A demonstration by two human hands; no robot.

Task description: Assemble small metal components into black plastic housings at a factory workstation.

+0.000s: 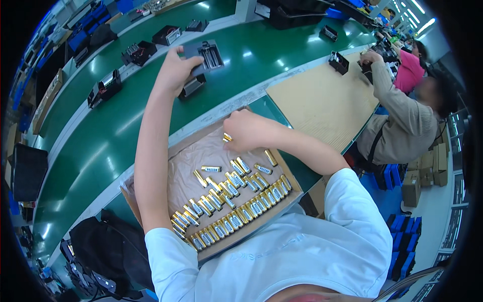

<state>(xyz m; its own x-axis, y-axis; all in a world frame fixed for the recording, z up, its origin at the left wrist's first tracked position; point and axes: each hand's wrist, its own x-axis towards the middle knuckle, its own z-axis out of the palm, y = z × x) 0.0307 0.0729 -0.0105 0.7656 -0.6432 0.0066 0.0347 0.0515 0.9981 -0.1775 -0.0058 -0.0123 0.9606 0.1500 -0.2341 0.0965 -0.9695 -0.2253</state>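
My left hand [177,70] reaches out over the green belt and grips a dark grey plastic case [210,55] by its flat part, thumb on top. The case has slots on its right side. Over the far side of a shallow cardboard box [221,243], my right hand [251,130] has its fingers closed around gold-and-white cylindrical batteries [227,137]; how many is partly hidden. Below it in the box lie many more batteries [232,185], some in a row along the near edge, others scattered on brown paper [188,173].
Dark cases [104,89] stand along the green conveyor belt [241,55], one [193,85] just under my left hand. A tan board [312,95] lies to the right, where a co-worker [402,110] handles a dark part. A black bag [110,246] sits beside the box at left.
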